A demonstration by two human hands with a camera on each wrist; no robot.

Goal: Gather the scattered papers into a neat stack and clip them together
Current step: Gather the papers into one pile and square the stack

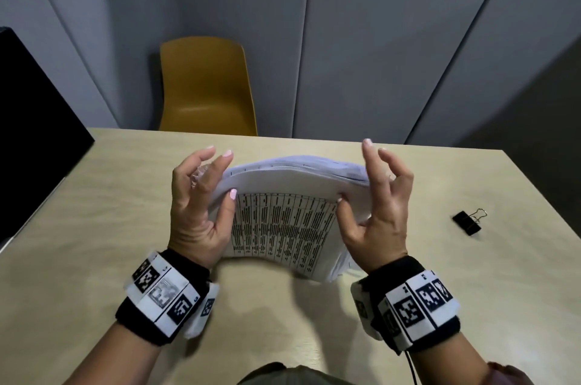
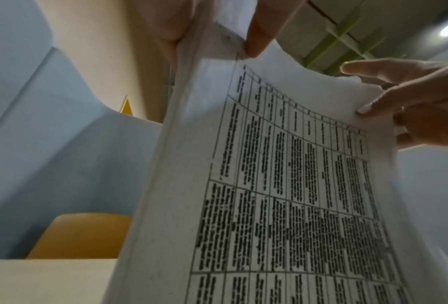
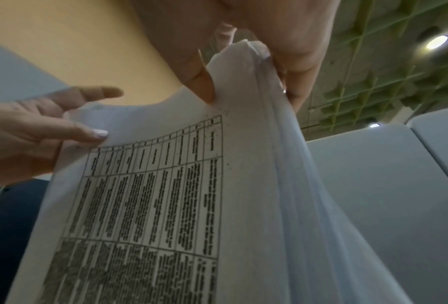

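Note:
A stack of white papers [image 1: 283,227] with a printed table on its front sheet stands upright and slightly bowed over the beige table [image 1: 110,196]. My left hand [image 1: 217,183] grips its left edge, the thumb on the front sheet and fingers behind. Its right edge is held the same way by my right hand [image 1: 371,193]. Both index fingers stick up above the top edge. The left wrist view shows the papers [image 2: 295,185] pinched under my left thumb [image 2: 261,30]. A black binder clip [image 1: 468,221] lies on the table to the right, apart from both hands.
A yellow chair [image 1: 204,86] stands behind the table's far edge. A black object [image 1: 31,117] sits past the table's left side. Grey wall panels rise behind. Bare tabletop lies between the stack and the clip.

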